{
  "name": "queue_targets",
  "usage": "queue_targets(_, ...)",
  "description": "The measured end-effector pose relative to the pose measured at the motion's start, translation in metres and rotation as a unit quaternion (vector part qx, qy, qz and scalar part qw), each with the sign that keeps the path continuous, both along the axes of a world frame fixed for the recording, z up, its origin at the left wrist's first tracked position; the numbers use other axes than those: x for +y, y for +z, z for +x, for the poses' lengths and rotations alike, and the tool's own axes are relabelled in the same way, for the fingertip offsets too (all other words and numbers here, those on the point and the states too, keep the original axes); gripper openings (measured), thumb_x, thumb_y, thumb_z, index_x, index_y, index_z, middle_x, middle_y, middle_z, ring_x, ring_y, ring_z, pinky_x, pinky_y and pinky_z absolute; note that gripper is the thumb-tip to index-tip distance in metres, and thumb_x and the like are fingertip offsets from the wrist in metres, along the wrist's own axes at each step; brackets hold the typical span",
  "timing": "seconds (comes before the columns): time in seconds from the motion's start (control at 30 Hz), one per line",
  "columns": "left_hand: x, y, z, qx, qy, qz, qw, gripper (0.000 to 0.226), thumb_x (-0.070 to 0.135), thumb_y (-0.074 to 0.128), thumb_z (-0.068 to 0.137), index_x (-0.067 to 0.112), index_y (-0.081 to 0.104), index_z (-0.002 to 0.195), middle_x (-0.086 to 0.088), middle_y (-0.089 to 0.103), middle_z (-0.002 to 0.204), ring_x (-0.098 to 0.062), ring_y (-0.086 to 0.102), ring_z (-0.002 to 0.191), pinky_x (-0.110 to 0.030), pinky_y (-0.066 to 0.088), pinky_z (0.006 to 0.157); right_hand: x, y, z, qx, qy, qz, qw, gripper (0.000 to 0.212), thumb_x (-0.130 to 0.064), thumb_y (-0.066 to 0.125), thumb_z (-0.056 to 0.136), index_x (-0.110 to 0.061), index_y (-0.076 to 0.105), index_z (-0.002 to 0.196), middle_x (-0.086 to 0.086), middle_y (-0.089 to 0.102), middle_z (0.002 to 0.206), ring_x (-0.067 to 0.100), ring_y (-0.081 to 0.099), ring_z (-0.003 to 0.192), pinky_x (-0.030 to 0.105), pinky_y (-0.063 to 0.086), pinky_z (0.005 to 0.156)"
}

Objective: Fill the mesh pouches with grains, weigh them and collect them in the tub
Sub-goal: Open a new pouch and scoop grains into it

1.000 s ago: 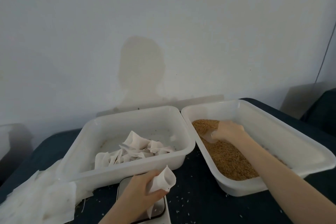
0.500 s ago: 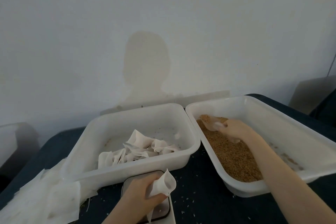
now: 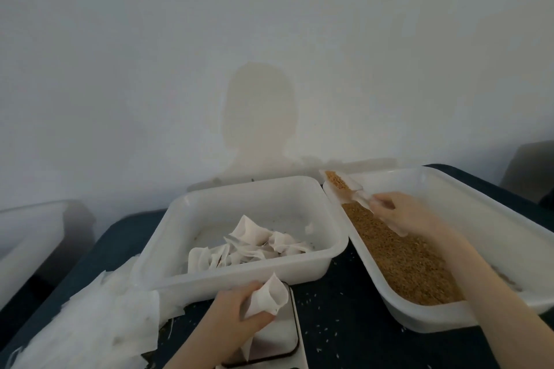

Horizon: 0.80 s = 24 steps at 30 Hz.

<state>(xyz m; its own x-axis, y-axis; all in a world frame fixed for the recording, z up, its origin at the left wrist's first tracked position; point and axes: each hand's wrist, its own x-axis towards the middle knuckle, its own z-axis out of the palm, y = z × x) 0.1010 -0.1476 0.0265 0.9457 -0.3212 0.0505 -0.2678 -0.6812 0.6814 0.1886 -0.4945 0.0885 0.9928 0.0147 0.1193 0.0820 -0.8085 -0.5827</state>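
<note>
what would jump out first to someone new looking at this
The clear plastic scoop heaped with brown grains, lifted by the right hand over the white plastic grain tub on the right. Nearer, the left hand holds an open white mesh pouch above the scale.

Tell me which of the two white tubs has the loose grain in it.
The right-hand tub, where the right hand lifts a scoop of grain. The middle tub holds only white pouches.

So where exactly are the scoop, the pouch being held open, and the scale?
scoop [image 3: 341, 186]: head view, on the grain-filled bowl end.
pouch [image 3: 269, 298]: head view, on its white side just below the open mouth.
scale [image 3: 278, 338]: head view, on the bare platform in front of the left hand's fingers.
</note>
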Motion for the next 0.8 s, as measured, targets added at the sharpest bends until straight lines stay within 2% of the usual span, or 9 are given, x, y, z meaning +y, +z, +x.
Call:
queue_targets(0.1,0.01,0.005,-0.005,-0.018,0.022,-0.02,0.999,0.015,0.036,0.069,0.082,0.039,0.058,0.092,0.021,0.064,0.081,0.007,0.058,0.081,-0.01,0.043,0.068,0.007,0.005,-0.013,-0.01,0.083,0.014,0.996,0.063,-0.066,0.038,0.089,-0.01,0.063,0.102,-0.01,0.036,0.044,0.007,0.034,0.038,0.012,0.031,0.046)
queue_targets(0.13,0.013,0.007,-0.006,-0.023,0.03,-0.024,0.999,0.017,0.037,0.069,0.082,0.038,0.058,0.095,0.02,0.065,0.084,0.008,0.058,0.083,-0.01,0.043,0.068,0.009,0.007,-0.016,-0.005,0.116,0.015,0.993,0.058,-0.063,0.041,0.09,-0.015,0.064,0.112,-0.009,0.037,0.044,0.007,0.034,0.04,0.011,0.03,0.046)
queue_targets(0.2,0.02,0.009,-0.008,-0.03,0.04,-0.024,0.998,0.021,0.04,0.068,0.082,0.038,0.057,0.1,0.02,0.065,0.091,0.008,0.058,0.086,-0.009,0.044,0.069,0.011,0.01,-0.022,0.02,0.184,0.022,0.983,0.038,-0.059,0.046,0.091,-0.04,0.061,0.121,-0.007,0.04,0.048,0.008,0.036,0.042,0.013,0.032,0.046)
queue_targets(0.27,0.028,0.011,-0.009,-0.038,0.049,-0.026,0.998,0.025,0.042,0.069,0.08,0.038,0.057,0.102,0.02,0.065,0.094,0.008,0.058,0.088,-0.008,0.044,0.071,0.013,0.013,-0.026,0.063,0.249,0.052,0.965,0.028,-0.053,0.052,0.091,-0.053,0.057,0.119,-0.007,0.044,0.053,0.008,0.038,0.045,0.015,0.033,0.045)
queue_targets(0.4,0.041,0.013,-0.013,-0.056,0.073,-0.04,0.995,0.024,0.04,0.071,0.078,0.039,0.058,0.098,0.018,0.066,0.093,0.007,0.058,0.087,-0.014,0.048,0.073,0.02,0.019,-0.036,0.11,0.348,0.06,0.929,0.04,-0.062,0.057,0.083,-0.05,0.059,0.121,-0.006,0.054,0.067,0.01,0.04,0.052,0.016,0.034,0.047)
queue_targets(0.47,0.046,0.013,-0.015,-0.058,0.078,-0.043,0.994,0.024,0.04,0.07,0.078,0.04,0.057,0.098,0.019,0.065,0.092,0.008,0.058,0.086,-0.013,0.048,0.071,0.023,0.02,-0.04,0.116,0.376,0.046,0.918,0.036,-0.056,0.058,0.086,-0.051,0.059,0.121,-0.011,0.053,0.064,0.005,0.04,0.053,0.015,0.033,0.049)
queue_targets(0.57,0.05,0.012,-0.016,-0.062,0.081,-0.039,0.994,0.027,0.041,0.07,0.077,0.041,0.056,0.101,0.02,0.064,0.095,0.009,0.056,0.089,-0.01,0.045,0.072,0.031,0.021,-0.045,0.124,0.391,0.023,0.912,0.031,-0.043,0.057,0.092,-0.049,0.059,0.123,-0.012,0.055,0.066,0.003,0.043,0.058,0.015,0.035,0.055)
queue_targets(0.67,0.052,0.012,-0.018,-0.06,0.073,-0.024,0.995,0.034,0.047,0.069,0.076,0.041,0.056,0.106,0.022,0.063,0.101,0.008,0.056,0.093,-0.016,0.048,0.08,0.042,0.022,-0.049,0.136,0.381,0.01,0.914,0.038,-0.044,0.057,0.085,-0.046,0.061,0.122,-0.013,0.068,0.087,0.0,0.057,0.075,0.011,0.041,0.072)
queue_targets(0.8,0.051,0.011,-0.02,-0.045,0.063,0.005,0.997,0.05,0.063,0.062,0.068,0.041,0.054,0.112,0.024,0.062,0.103,0.005,0.056,0.095,-0.021,0.049,0.083,0.049,0.021,-0.05,0.149,0.38,-0.016,0.913,0.039,-0.048,0.055,0.084,-0.049,0.06,0.122,-0.011,0.055,0.074,0.006,0.048,0.071,0.026,0.041,0.075)
